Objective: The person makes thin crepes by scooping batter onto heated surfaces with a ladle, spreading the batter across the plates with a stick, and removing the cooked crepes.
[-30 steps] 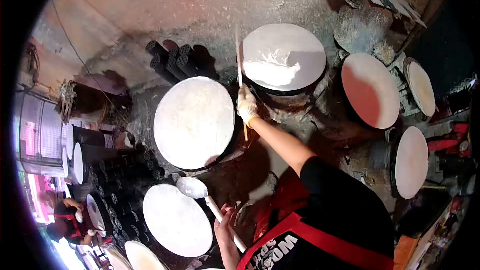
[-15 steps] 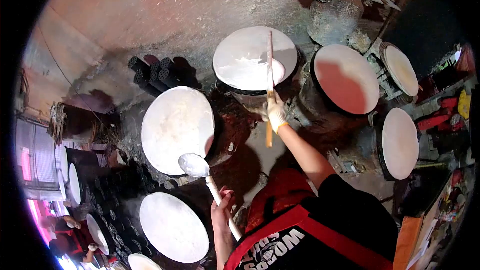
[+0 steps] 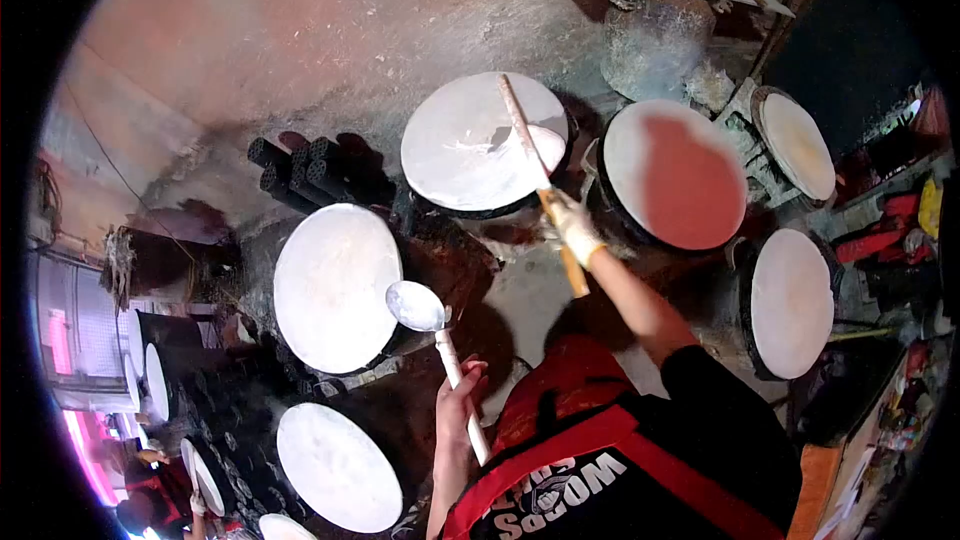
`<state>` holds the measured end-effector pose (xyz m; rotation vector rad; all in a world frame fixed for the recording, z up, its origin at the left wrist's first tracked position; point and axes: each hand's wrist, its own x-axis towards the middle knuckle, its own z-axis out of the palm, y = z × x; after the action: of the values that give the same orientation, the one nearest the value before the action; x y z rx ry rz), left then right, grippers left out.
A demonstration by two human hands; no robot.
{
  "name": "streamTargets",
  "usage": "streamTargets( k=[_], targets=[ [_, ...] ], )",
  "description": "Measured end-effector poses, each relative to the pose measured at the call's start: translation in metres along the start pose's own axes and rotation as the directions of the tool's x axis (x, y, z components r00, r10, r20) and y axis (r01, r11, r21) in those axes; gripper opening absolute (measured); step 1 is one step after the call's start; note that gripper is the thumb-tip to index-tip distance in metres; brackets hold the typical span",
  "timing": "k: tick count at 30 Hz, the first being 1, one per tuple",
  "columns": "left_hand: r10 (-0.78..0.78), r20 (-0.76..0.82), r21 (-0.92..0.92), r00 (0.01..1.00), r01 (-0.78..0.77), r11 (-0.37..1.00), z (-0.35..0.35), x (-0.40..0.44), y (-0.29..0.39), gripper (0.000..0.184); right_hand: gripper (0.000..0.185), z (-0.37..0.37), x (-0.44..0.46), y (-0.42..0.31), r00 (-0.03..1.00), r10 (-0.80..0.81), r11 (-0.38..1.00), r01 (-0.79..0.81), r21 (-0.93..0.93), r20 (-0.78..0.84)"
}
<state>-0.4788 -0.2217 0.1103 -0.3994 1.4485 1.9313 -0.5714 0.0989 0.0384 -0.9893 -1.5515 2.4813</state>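
My gloved right hand (image 3: 574, 224) is closed round the handle of a long flat wooden stick (image 3: 521, 126). The stick slants across the back round griddle (image 3: 440, 130), which is coated white. A wet, thicker white patch of batter (image 3: 546, 147) lies at the griddle's right side, beside the stick. My bare left hand (image 3: 462, 392) grips the pale handle of a ladle (image 3: 416, 306). Its metal bowl hangs at the right edge of the left griddle (image 3: 335, 285), above or touching it; I cannot tell which.
More white round griddles stand around me: one at the right with a red shadow (image 3: 690, 175), one far right (image 3: 792, 302), one front left (image 3: 340, 467). Black honeycomb briquettes (image 3: 310, 168) are piled by the wall. Another person (image 3: 165, 490) is at the lower left.
The stick has turned, its far end swinging left across the back griddle. My right hand has shifted slightly right and down. The ladle bowl has moved a little right and up, off the left griddle's middle.
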Motion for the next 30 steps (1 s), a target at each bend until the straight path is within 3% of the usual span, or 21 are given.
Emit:
streamTargets(
  k=[1, 3, 5, 7, 11, 12, 13, 15, 18, 21, 22, 23, 25, 26, 28, 29, 30],
  targets=[
    [0.005, 0.011, 0.023, 1.0, -0.005, 1.0, 0.011, 0.005, -0.001, 0.019, 0.032, 0.007, 0.005, 0.007, 0.997, -0.066, 0.997, 0.065, 0.039, 0.028],
    [0.018, 0.024, 0.07, 1.0, -0.02, 0.997, 0.031, 0.018, 0.0, 0.02, 0.033, 0.002, 0.0, 0.009, 0.968, 0.098, 0.981, -0.055, -0.184, 0.233],
    [0.009, -0.015, 0.055, 1.0, -0.008, 0.998, 0.05, 0.027, 0.0, 0.021, 0.038, -0.036, 0.015, 0.032, 0.913, 0.201, 0.901, -0.03, -0.432, 0.356],
    [0.0, -0.036, 0.06, 0.999, 0.002, 0.998, 0.066, 0.034, 0.002, 0.021, 0.044, -0.074, 0.01, 0.013, 0.897, 0.317, 0.935, -0.241, -0.261, 0.309],
    [-0.001, -0.107, 0.04, 0.994, 0.006, 0.999, 0.094, 0.042, -0.003, 0.02, 0.046, -0.12, 0.045, -0.029, 0.965, 0.204, 0.95, -0.153, -0.273, 0.168],
    [-0.01, -0.114, 0.027, 0.993, 0.013, 1.0, 0.101, 0.042, -0.003, 0.019, 0.042, -0.128, 0.081, -0.016, 0.988, 0.085, 0.96, -0.046, -0.277, 0.129],
    [-0.02, -0.12, 0.015, 0.993, 0.022, 1.0, 0.108, 0.041, -0.003, 0.019, 0.038, -0.112, 0.076, -0.04, 0.994, 0.012, 0.94, 0.027, -0.34, 0.112],
    [-0.02, -0.124, 0.005, 0.992, 0.021, 1.0, 0.119, 0.044, -0.004, 0.022, 0.037, -0.08, 0.079, -0.063, 0.988, 0.0, 0.98, 0.032, -0.198, 0.156],
    [-0.053, -0.107, -0.037, 0.993, 0.049, 0.998, 0.126, 0.045, 0.0, 0.028, 0.038, -0.049, 0.097, -0.052, 0.977, -0.08, 0.775, 0.185, -0.605, 0.197],
    [-0.052, -0.142, 0.003, 0.988, 0.053, 0.999, 0.132, 0.038, 0.02, 0.025, 0.041, -0.058, 0.089, -0.046, 0.931, -0.094, 0.673, 0.32, -0.667, 0.352],
    [-0.051, -0.154, 0.032, 0.987, 0.057, 0.998, 0.129, 0.035, 0.026, 0.024, 0.041, -0.071, 0.089, -0.033, 0.831, -0.39, 0.716, 0.544, -0.437, 0.396],
    [-0.049, -0.163, 0.058, 0.985, 0.059, 0.997, 0.126, 0.034, 0.03, 0.024, 0.038, -0.09, 0.109, -0.008, 0.808, -0.523, 0.686, 0.588, -0.428, 0.271],
    [-0.014, -0.176, 0.048, 0.984, 0.023, 0.999, 0.123, 0.036, 0.03, 0.021, 0.039, -0.055, 0.029, -0.05, 0.927, -0.366, 0.93, 0.361, -0.067, -0.082],
    [-0.009, -0.154, 0.023, 0.988, 0.013, 1.0, 0.12, 0.038, 0.03, 0.021, 0.037, -0.073, 0.073, 0.003, 0.934, -0.348, 0.936, 0.351, 0.022, -0.084],
    [0.001, -0.101, -0.025, 0.995, -0.003, 1.0, 0.113, 0.046, 0.031, 0.02, 0.04, -0.055, 0.076, 0.016, 0.921, -0.383, 0.865, 0.382, -0.326, 0.062],
    [0.005, -0.073, -0.056, 0.997, -0.009, 0.998, 0.109, 0.051, 0.03, 0.02, 0.044, -0.053, 0.078, 0.016, 0.955, -0.253, 0.859, 0.296, -0.417, 0.157],
    [0.008, -0.045, -0.088, 0.999, -0.012, 0.996, 0.106, 0.054, 0.029, 0.019, 0.042, -0.045, 0.055, -0.018, 0.989, -0.038, 0.896, 0.096, -0.433, 0.141]
  ],
)
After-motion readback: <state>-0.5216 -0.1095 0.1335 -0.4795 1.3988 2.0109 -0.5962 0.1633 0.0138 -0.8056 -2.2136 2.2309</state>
